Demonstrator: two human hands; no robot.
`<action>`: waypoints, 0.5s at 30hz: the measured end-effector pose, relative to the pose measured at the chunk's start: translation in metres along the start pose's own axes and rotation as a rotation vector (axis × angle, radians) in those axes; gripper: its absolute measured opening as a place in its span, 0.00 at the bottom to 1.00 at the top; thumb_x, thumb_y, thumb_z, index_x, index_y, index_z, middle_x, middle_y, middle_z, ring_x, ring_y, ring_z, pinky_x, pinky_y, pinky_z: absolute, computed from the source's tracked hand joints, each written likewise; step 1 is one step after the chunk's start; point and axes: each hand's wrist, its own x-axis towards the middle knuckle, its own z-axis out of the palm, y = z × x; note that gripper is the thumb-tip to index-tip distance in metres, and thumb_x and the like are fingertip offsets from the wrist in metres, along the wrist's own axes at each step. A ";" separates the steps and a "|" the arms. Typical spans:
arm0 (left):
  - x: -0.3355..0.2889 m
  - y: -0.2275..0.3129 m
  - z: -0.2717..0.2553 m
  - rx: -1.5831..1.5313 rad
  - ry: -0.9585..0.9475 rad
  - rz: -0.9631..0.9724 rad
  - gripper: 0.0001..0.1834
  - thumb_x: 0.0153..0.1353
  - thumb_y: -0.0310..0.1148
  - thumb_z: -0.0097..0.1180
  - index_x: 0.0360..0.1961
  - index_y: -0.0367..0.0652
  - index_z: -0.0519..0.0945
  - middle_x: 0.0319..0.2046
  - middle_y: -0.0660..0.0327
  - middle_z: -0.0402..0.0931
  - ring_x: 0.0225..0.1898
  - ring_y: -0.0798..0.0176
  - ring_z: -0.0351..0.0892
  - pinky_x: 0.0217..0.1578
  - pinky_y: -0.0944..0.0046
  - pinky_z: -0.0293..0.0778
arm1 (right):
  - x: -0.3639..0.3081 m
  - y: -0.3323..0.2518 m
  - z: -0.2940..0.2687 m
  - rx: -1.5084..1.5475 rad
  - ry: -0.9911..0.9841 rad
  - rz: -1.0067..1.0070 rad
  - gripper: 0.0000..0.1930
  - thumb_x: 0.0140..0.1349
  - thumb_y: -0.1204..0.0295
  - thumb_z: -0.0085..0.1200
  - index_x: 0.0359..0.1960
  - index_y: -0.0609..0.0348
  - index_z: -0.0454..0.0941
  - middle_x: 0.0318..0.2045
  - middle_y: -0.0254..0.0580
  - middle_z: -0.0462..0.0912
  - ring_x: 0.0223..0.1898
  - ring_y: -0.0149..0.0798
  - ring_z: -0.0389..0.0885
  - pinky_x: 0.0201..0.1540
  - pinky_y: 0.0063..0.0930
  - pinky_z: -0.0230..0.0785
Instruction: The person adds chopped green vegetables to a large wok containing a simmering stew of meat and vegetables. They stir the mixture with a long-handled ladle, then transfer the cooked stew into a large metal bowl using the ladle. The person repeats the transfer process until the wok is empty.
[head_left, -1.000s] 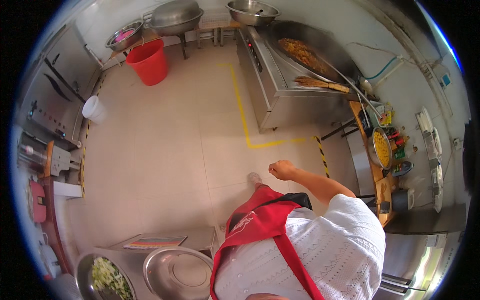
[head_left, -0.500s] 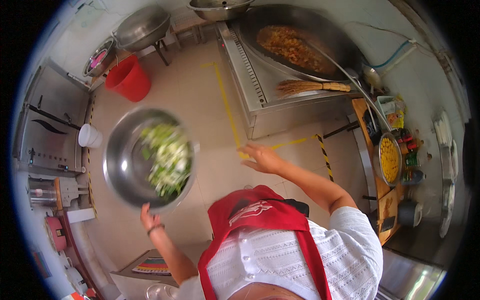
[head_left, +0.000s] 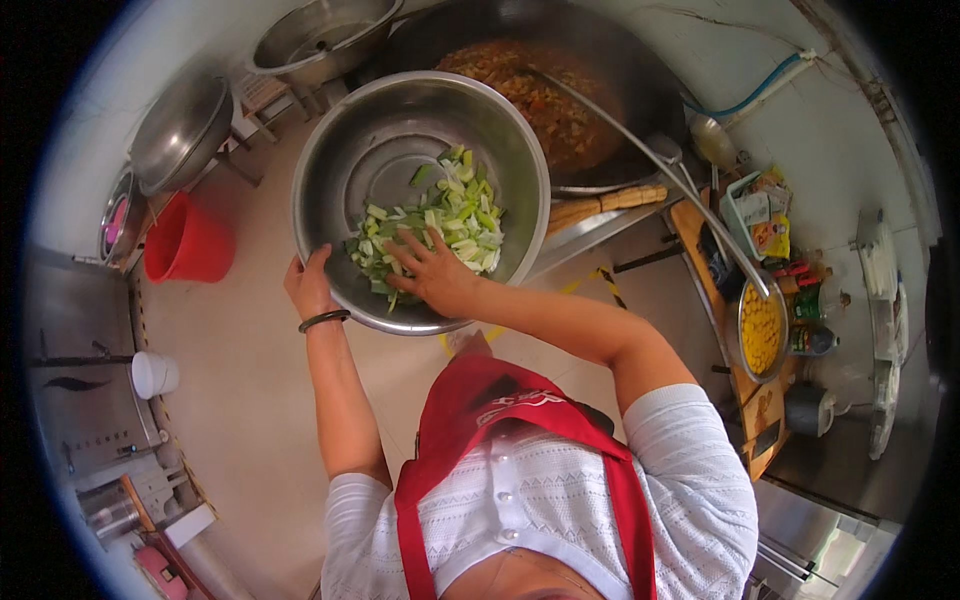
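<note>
Apron, red, nearest. Left hand, below it a dark bracelet, clamped on near-left rim of steel bowl, held out ahead of the apron. Right hand: fingers apart, laid on chopped greens inside the bowl, near side; cannot tell if any are pinched. Beyond: straw brush, then wide dark wok, reddish-brown food inside, long metal handle slanting out rightward.

Chopped green vegetables lie in a round steel bowl, right of a round red plastic bucket.
</note>
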 end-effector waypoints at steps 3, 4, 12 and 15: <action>0.080 0.004 0.142 0.099 -0.066 0.092 0.15 0.47 0.21 0.57 0.39 0.29 0.76 0.33 0.58 0.77 0.33 0.66 0.75 0.35 0.68 0.70 | 0.034 0.150 -0.001 -0.191 -0.197 0.079 0.22 0.53 0.62 0.49 0.54 0.37 0.70 0.65 0.44 0.50 0.66 0.57 0.43 0.60 0.67 0.40; 0.104 0.001 0.187 0.136 -0.082 0.138 0.17 0.47 0.21 0.57 0.40 0.29 0.76 0.34 0.58 0.77 0.33 0.67 0.75 0.36 0.69 0.70 | 0.041 0.200 -0.003 -0.253 -0.282 0.104 0.23 0.53 0.62 0.49 0.54 0.37 0.70 0.65 0.43 0.51 0.66 0.57 0.42 0.60 0.68 0.40; 0.223 -0.034 0.543 0.230 0.095 0.408 0.17 0.48 0.21 0.53 0.42 0.29 0.77 0.35 0.58 0.78 0.36 0.67 0.75 0.39 0.70 0.69 | 0.059 0.671 0.031 -0.578 -0.386 0.197 0.18 0.57 0.63 0.52 0.51 0.43 0.74 0.65 0.41 0.51 0.65 0.56 0.46 0.58 0.67 0.45; 0.254 -0.075 0.646 0.274 0.187 0.448 0.18 0.48 0.20 0.51 0.43 0.30 0.77 0.36 0.57 0.78 0.37 0.67 0.76 0.40 0.70 0.69 | 0.056 0.832 0.035 -0.470 -0.259 0.243 0.21 0.55 0.67 0.54 0.53 0.46 0.72 0.65 0.45 0.50 0.63 0.55 0.51 0.55 0.62 0.54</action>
